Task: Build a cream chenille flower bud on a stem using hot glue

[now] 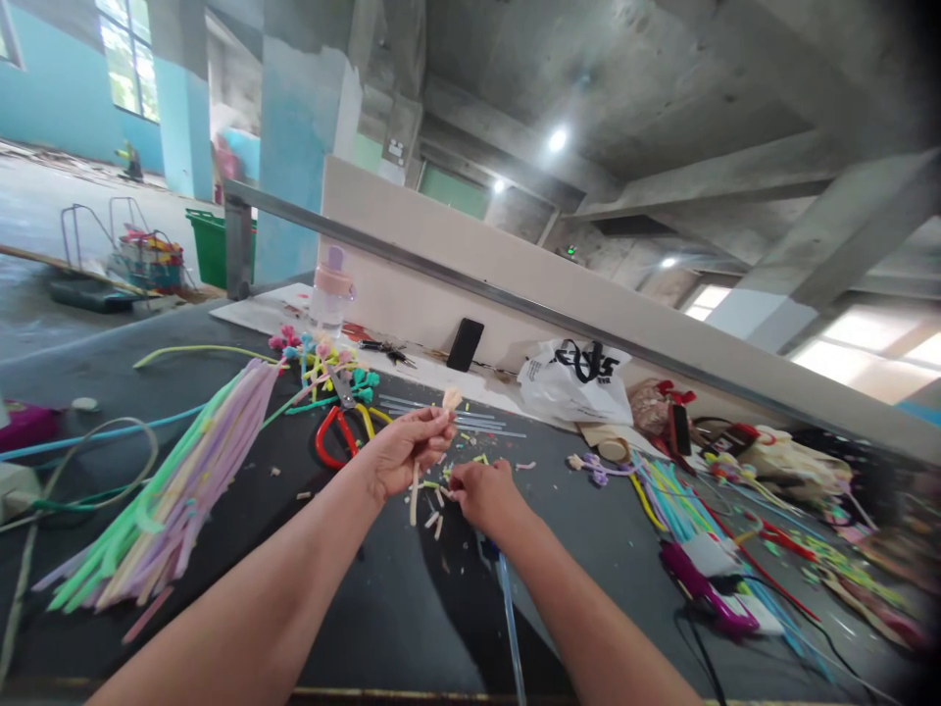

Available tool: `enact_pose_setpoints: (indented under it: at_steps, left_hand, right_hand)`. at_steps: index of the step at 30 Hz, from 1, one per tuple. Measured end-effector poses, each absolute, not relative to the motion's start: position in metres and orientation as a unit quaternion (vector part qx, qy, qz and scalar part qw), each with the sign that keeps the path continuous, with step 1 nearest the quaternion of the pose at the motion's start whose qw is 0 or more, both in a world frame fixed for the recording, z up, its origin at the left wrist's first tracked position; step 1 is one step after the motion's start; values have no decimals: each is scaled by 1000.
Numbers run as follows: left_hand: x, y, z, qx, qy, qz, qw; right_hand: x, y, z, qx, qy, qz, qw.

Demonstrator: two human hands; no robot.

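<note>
Between the fingers of my left hand [419, 443] is a cream pipe-cleaner flower [452, 398], its bloom above the fingertips and its stem [414, 495] pointing down. My right hand [489, 495] is low over the table among short cut pieces of pipe cleaner [437, 525], fingers curled inward; what they pinch, if anything, is hidden. Below that wrist lies a clear bluish stick [510, 618], its upper end partly covered by the arm. Scissors with red and yellow handles [338, 431] rest just left of my left hand.
A bundle of pastel pipe cleaners [183, 471] lies left, near finished coloured flowers [323, 363]. Clear sticks [477, 420] lie beyond my hands. Further back are a bottle [330, 294], a phone [466, 344] and a white bag [577, 378]. On the right is a purple glue gun [706, 593] with cables.
</note>
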State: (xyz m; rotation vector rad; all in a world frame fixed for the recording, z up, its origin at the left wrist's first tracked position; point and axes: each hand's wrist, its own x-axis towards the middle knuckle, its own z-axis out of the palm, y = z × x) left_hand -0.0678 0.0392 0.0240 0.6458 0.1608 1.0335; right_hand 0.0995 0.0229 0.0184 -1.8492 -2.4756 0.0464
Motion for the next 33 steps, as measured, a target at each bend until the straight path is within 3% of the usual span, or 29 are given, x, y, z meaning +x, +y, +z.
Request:
enact_pose_setpoints:
  at_steps: [12,19,24,27,33]
  left_hand:
    - [-43,19,16,437,202,403,778]
    - [-33,19,10,494,297,425,698]
    - [-27,15,12,508,372,412,658]
    - [-28,13,14,515,364,408,660]
    - [-31,12,17,512,307,384,705]
  right_hand:
    - [133,-17,20,-569,-771,179,222]
    - [139,-30,4,-511,-804,147,266]
    - [176,-30,24,-579,-759,85,284]
    - [209,-29,35,-644,-721,87,240]
    - [230,-41,25,-628,-760,114,126]
